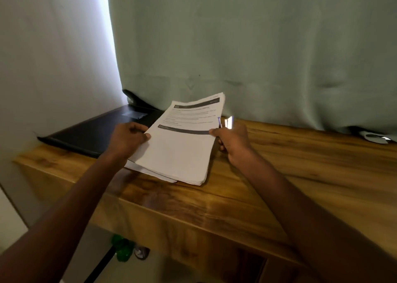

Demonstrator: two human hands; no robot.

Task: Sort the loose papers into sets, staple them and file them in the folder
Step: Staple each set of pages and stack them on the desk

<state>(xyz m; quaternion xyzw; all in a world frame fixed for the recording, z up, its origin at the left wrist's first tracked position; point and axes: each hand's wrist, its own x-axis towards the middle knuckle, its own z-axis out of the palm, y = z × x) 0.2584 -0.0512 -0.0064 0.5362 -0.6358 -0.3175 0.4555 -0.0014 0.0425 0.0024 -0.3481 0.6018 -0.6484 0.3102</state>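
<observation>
A thick stack of printed papers (182,145) is held tilted, its near end on the wooden desk (300,164). My left hand (126,137) grips the stack's left edge, thumb on top. My right hand (232,143) pinches the right edge, and a small shiny object with a blue-white part (227,122) sticks up from that hand; what it is cannot be told. A few more sheets (150,172) lie under the stack. A black folder (96,130) lies flat on the desk to the left. A black stapler (134,99) sits behind it by the curtain.
A grey-green curtain (257,46) hangs along the desk's back edge. A crumpled white thing (374,137) lies at the far right under the curtain. Below the desk, on the floor, are green objects (122,248).
</observation>
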